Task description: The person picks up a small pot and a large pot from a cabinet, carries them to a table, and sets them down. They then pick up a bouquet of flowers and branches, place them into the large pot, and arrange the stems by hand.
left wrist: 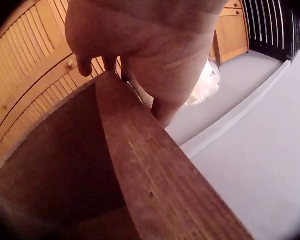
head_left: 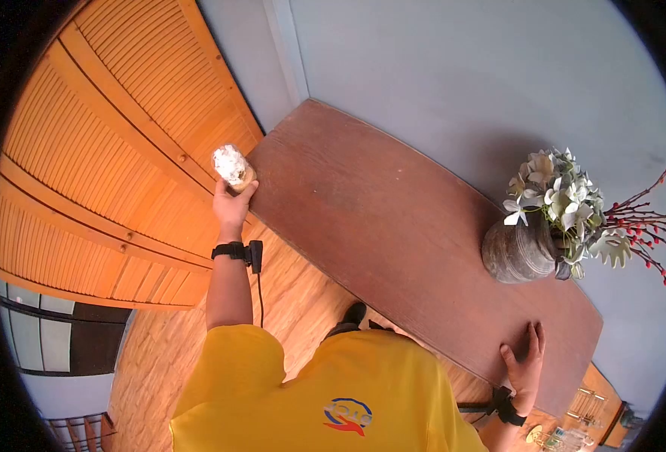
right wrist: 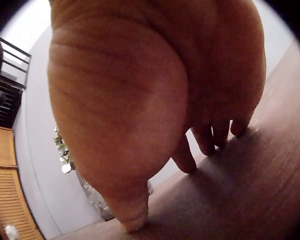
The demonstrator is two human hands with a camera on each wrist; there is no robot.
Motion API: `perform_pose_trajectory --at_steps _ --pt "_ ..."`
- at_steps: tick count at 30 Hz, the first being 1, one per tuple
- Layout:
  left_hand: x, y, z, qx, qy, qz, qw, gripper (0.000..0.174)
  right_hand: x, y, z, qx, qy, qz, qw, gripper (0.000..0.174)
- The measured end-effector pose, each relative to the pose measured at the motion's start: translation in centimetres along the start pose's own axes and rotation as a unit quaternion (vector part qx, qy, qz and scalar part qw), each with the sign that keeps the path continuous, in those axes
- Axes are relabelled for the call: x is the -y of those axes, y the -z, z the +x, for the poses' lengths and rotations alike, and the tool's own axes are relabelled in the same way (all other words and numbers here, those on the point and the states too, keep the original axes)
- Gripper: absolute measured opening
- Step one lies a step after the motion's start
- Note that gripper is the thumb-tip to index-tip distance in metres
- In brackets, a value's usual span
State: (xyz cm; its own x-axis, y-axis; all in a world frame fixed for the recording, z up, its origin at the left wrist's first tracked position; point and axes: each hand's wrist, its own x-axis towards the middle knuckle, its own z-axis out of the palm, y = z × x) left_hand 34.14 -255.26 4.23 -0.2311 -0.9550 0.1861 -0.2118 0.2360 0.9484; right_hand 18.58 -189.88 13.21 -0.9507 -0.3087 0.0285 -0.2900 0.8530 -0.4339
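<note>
In the head view my left hand [head_left: 233, 205] grips a clear rounded container [head_left: 231, 164] with crumpled white stuff inside and a tan lower part. It is held at the left end of the brown wooden table [head_left: 363, 196], overlapping the corner. The left wrist view shows part of the white container [left wrist: 206, 85] behind the palm, close over the table edge [left wrist: 145, 160]. Toward the table's right front edge, my right hand [head_left: 526, 365] rests with fingers spread, holding nothing. Its fingertips [right wrist: 189, 165] touch the tabletop in the right wrist view.
A grey ribbed vase [head_left: 517, 252] with white flowers [head_left: 563, 192] and red-berry twigs [head_left: 646, 222] stands on the table's right part, near the wall. Orange louvered cabinet doors [head_left: 114, 151] rise at the left. Below the front edge lies a wooden floor [head_left: 295, 279].
</note>
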Motion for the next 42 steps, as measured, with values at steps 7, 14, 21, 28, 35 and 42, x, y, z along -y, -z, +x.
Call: perform_pose_trajectory --at_steps 7,14,21,28,35,42 --pt "2.3 -0.1 1.0 0.058 -0.043 -0.14 0.988 0.055 0.1 -0.1 -0.3 -0.028 0.008 0.01 1.0 0.076" --pt "3.1 -0.4 1.2 0.086 -0.05 -0.108 0.989 0.054 0.2 1.1 -0.4 -0.042 -0.027 0.033 0.998 0.077" --pt "2.8 -1.0 0.1 -0.006 -0.054 -0.038 0.998 0.095 -0.7 1.9 -0.2 -0.023 0.022 0.035 0.999 0.094" --pt "1.9 -1.8 -5.7 -0.07 0.032 -0.038 0.996 0.1 3.3 3.4 6.2 -0.111 0.077 0.16 0.978 0.122" --pt "-7.8 -4.2 -16.7 0.084 -0.065 -0.164 0.981 0.055 6.2 2.6 11.9 -0.094 0.145 0.296 0.939 0.131" --pt "-16.5 -7.6 -19.4 0.308 -0.218 -0.067 0.924 0.058 7.0 1.9 14.4 -0.082 0.218 0.39 0.891 0.107"
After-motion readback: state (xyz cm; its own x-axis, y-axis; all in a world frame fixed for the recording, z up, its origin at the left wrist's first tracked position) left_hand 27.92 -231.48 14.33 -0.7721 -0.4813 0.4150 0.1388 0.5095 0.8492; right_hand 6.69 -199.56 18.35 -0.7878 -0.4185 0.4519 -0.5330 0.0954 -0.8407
